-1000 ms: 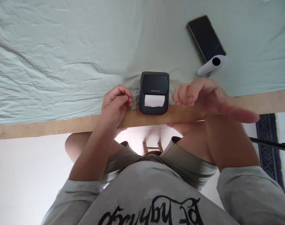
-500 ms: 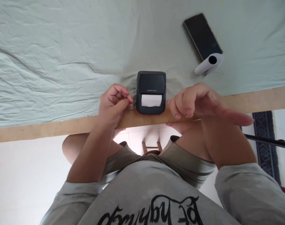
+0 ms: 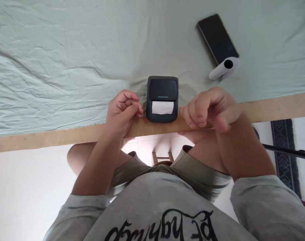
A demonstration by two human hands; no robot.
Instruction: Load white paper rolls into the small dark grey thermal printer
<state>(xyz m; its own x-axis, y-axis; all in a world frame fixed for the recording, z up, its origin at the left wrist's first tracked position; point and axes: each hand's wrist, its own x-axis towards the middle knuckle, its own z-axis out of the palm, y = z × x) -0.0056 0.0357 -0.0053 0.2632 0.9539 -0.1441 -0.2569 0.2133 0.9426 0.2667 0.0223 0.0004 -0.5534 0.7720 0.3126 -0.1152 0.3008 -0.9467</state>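
Observation:
A small black printer (image 3: pixel 162 87) sits at the near edge of the cloth-covered surface, between my two hands. A strip of white paper (image 3: pixel 162 107) shows in its front slot. Just left of it, my left hand (image 3: pixel 124 109) rests at the edge with fingers curled and thumb against them; I see nothing in it. On the printer's other side, my right hand (image 3: pixel 210 108) hovers by its lower right corner. Its fingers are loosely bent, the thumb stands apart from them, and it holds nothing.
A dark phone (image 3: pixel 217 39) lies at the upper right of the pale green cloth (image 3: pixel 92 40). Against its lower end rests a roll of white paper (image 3: pixel 224 68) with a dark core. A wooden edge (image 3: pixel 67 135) runs along the front, above my legs.
My right thumb has swung inward, from stretched out to the right to nearer the fingers. My left hand and the printer stay practically where they were.

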